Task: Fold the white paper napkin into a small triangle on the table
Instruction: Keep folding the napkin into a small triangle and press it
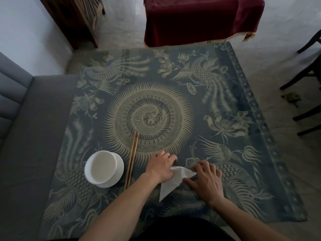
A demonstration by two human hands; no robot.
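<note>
Obstacles sit only toward the near-left part of the bench: a white bowl stands near the left edge, and a pair of chopsticks lies just to its right, running from near the front edge toward the middle. The gap between bowl and chopsticks is narrow. Right of the chopsticks, both hands and the white paper napkin fill the near-middle strip. The far half, the far corners and the whole right edge carry nothing, so a hand can pass there freely.
</note>
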